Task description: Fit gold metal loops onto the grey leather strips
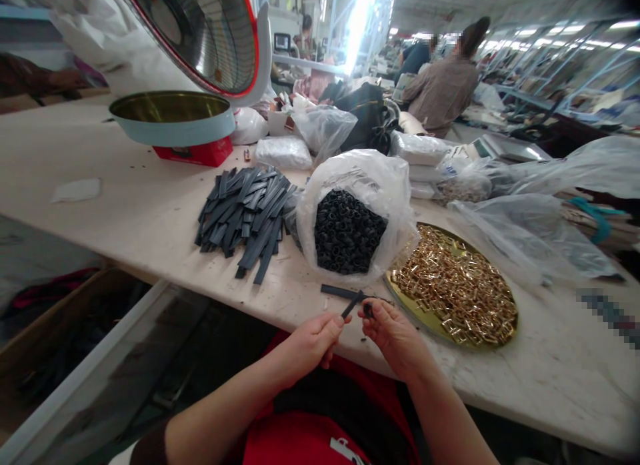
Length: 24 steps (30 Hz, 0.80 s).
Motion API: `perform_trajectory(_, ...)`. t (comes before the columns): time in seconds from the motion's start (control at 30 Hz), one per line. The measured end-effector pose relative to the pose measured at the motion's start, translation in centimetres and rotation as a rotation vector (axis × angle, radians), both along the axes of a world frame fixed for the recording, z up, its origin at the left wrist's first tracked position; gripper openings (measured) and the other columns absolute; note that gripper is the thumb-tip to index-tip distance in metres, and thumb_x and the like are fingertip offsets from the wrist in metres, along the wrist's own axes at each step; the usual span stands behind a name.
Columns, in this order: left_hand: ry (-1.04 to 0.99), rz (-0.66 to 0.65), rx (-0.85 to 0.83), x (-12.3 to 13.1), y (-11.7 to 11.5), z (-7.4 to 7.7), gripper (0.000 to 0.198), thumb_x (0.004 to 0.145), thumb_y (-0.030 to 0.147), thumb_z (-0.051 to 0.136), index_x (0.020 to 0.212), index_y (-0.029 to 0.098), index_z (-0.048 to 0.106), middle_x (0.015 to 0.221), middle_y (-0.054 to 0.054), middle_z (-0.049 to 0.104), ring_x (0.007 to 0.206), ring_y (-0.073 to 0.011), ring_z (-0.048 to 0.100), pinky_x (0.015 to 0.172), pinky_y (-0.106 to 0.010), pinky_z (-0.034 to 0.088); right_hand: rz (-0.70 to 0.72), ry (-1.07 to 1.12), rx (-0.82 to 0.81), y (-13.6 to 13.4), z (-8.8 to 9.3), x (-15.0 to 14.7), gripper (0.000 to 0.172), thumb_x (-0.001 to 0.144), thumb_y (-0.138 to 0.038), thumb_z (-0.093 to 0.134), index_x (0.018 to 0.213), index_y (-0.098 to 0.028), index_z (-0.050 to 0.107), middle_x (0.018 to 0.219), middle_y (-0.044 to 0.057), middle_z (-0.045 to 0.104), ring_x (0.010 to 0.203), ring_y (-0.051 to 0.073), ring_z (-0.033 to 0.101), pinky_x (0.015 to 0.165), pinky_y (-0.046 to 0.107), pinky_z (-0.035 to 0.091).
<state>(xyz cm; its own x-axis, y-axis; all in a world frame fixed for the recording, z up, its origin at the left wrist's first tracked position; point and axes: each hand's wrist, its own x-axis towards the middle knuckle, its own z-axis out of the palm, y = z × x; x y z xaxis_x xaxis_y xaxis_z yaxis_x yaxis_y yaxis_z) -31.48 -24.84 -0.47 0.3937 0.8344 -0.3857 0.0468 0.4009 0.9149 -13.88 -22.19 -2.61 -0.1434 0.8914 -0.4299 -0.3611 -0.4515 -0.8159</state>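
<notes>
Thumb and fingers of the left hand (320, 337) are closed on a black strip (352, 305), its free end sticking up past the grip. The right hand (389, 333), curled, pinches a black ring (368, 310) at the fingertips. Strip and ring are just beside each other above the near edge of the surface (150, 211); whether they touch cannot be told.

The strip looks light, flat and springy, likely to bend if held far from its working end, so a pinch near that end should steady it. The ring seems light too and probably gives a little under pressure; gripping its outer wall would leave the opening free. Neither looks fragile, though the ring's smallness could let it slip. Fingers cover the strip's lower end and much of the ring.

Just beyond lies a loose strip (339, 291), its right end hard to trace behind the held one. Farther back, an open bag (393, 178) hides the depth of its rings (345, 238); a heap (245, 211) overlaps too much to count. At the far side, the fan (200, 35) is cut off by the top edge.
</notes>
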Motion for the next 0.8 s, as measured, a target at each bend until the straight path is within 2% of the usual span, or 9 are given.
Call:
perform_trajectory(0.07,0.106,-0.008,0.091,0.0,0.1,-0.5,0.042,0.087,0.046,0.031,0.102,0.014,0.053,0.052,0.006,0.038,0.045,-0.0089,0.036,0.045,-0.021,0.028,-0.018,0.009,-0.021,-0.4,0.2,0.0,0.037,0.059,-0.041,0.077,0.085,-0.019,0.063,0.081,0.004,0.065,0.062,0.011,0.055,0.058,0.024,0.048)
perform_trajectory(0.17,0.256,0.021,0.201,-0.1,0.4,-1.0,0.026,0.084,0.038,0.042,0.087,0.015,0.054,0.060,0.004,0.045,0.054,-0.0101,0.041,0.051,-0.022,0.030,-0.006,0.030,-0.041,-0.9,0.3,-0.2,0.040,0.058,-0.041,0.078,0.088,-0.020,0.063,0.088,0.004,0.064,0.066,0.012,0.057,0.063,0.026,0.049)
perform_trajectory(0.23,0.338,0.016,0.284,0.0,0.5,-1.0,0.021,0.083,0.033,0.044,0.078,0.015,0.054,0.065,0.002,0.048,0.061,-0.0118,0.044,0.056,-0.023,0.031,-0.017,0.050,-0.052,-1.0,0.1,-0.4,0.038,0.058,-0.041,0.078,0.086,-0.020,0.063,0.087,0.003,0.064,0.067,0.011,0.056,0.064,0.024,0.049)
perform_trajectory(0.37,0.441,-0.026,0.361,0.1,0.4,-0.6,0.025,0.086,0.032,0.038,0.073,0.016,0.052,0.065,0.001,0.050,0.063,-0.0134,0.046,0.058,-0.024,0.028,-0.086,0.034,-0.026,-0.9,-1.0,-0.8,0.037,0.059,-0.045,0.076,0.081,-0.018,0.062,0.078,0.000,0.059,0.061,0.009,0.052,0.060,0.021,0.045)
perform_trajectory(0.47,0.543,-0.114,0.362,0.1,0.5,-0.5,0.025,0.086,0.032,0.037,0.070,0.017,0.050,0.063,0.001,0.051,0.060,-0.0133,0.046,0.055,-0.024,0.025,-0.064,-0.140,0.085,-0.8,-1.6,-0.6,0.037,0.066,-0.050,0.070,0.082,-0.018,0.059,0.064,-0.002,0.054,0.057,0.010,0.047,0.057,0.023,0.040)
perform_trajectory(0.57,0.596,-0.222,0.369,0.0,1.2,-0.2,0.024,0.085,0.031,0.037,0.069,0.018,0.050,0.064,0.001,0.052,0.061,-0.0140,0.047,0.055,-0.024,0.024,0.036,-0.334,0.196,-0.7,-1.6,0.0,0.037,0.070,-0.052,0.063,0.080,-0.017,0.058,0.054,-0.004,0.050,0.054,0.011,0.045,0.057,0.024,0.036)
perform_trajectory(0.67,0.650,-0.321,0.383,-0.1,2.3,0.4,0.024,0.084,0.030,0.037,0.067,0.018,0.051,0.061,0.001,0.051,0.060,-0.0144,0.046,0.054,-0.025,0.021,0.142,-0.370,0.221,-0.4,-1.0,0.7,0.036,0.069,-0.052,0.062,0.076,-0.017,0.057,0.054,-0.004,0.051,0.054,0.012,0.045,0.058,0.026,0.036)
perform_trajectory(0.8,0.697,-0.422,0.396,0.3,3.2,1.2,0.024,0.082,0.029,0.038,0.066,0.018,0.051,0.061,0.000,0.053,0.058,-0.0141,0.046,0.053,-0.026,0.019,0.155,-0.402,0.210,0.0,-0.9,1.2,0.033,0.066,-0.049,0.064,0.073,-0.017,0.057,0.054,-0.004,0.050,0.053,0.011,0.044,0.055,0.025,0.036)
